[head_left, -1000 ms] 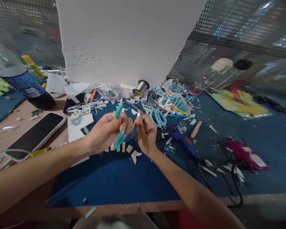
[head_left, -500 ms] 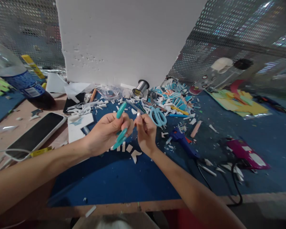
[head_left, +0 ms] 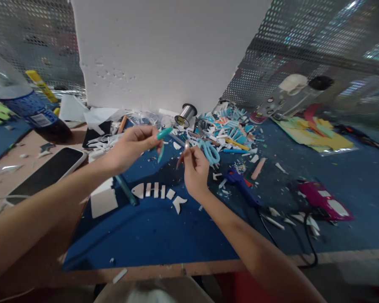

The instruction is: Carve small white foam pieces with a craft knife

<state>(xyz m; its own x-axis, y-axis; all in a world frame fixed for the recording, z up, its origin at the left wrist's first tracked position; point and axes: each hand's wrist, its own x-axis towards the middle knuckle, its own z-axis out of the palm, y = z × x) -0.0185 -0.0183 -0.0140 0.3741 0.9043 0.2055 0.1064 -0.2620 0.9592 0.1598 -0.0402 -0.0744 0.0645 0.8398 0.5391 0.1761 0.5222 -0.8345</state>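
My left hand (head_left: 131,145) is raised above the blue mat (head_left: 151,235) and grips a small tool with teal handles (head_left: 162,139), fingers wrapped round it. My right hand (head_left: 194,168) is closed in a pinch just right of the tool; what it pinches is too small to name. Below both hands, white foam pieces laid out as a fish skeleton (head_left: 158,192) lie on the mat. A dark teal pen (head_left: 126,190) and a white foam block (head_left: 103,201) lie left of the skeleton.
A phone (head_left: 49,170) and a cola bottle (head_left: 25,107) lie at the left. A big white foam board (head_left: 164,54) stands behind. Light blue scissors (head_left: 210,151), a wire spool (head_left: 185,114), a blue glue gun (head_left: 243,189) with its cord, and foam scraps clutter the right.
My left hand has lifted up and to the left with the teal tool, uncovering the fish skeleton pieces. The right hand has stayed almost in place.
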